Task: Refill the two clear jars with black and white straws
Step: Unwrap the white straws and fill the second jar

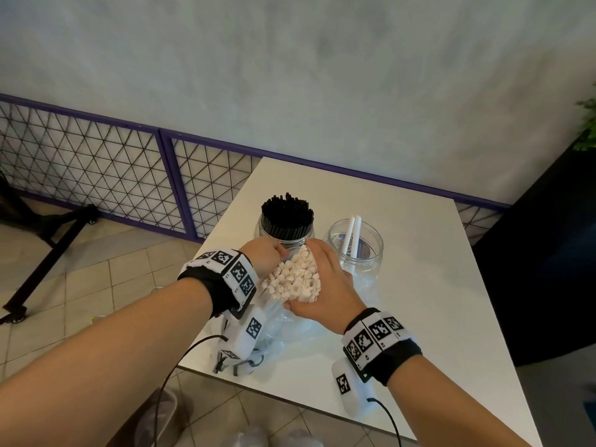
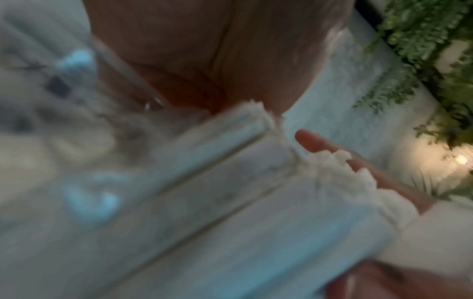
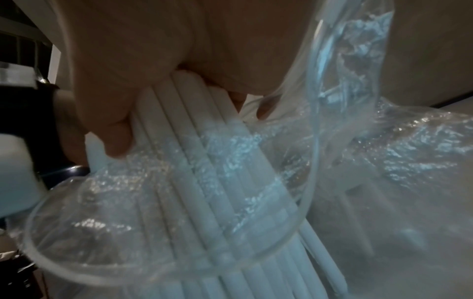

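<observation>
On the white table (image 1: 419,285) stand two clear jars. The left jar (image 1: 285,235) is packed with black straws (image 1: 287,211); the right jar (image 1: 358,253) has two white straws (image 1: 351,233) in it. In front of the jars, a thick bundle of white straws (image 1: 293,282) sticks up out of a clear plastic bag (image 1: 290,333). My right hand (image 1: 325,279) grips the bundle from the right, and its fingers (image 3: 117,131) wrap round the straws (image 3: 204,161). My left hand (image 1: 267,258) pinches the bag's plastic at the bundle's upper left. The left wrist view is blurred.
A purple-framed wire fence (image 1: 129,175) runs behind the table against a grey wall. A black table base (image 1: 48,250) stands on the tiled floor at left. A dark cabinet (image 1: 548,269) with a plant (image 1: 587,124) on it borders the table's right side.
</observation>
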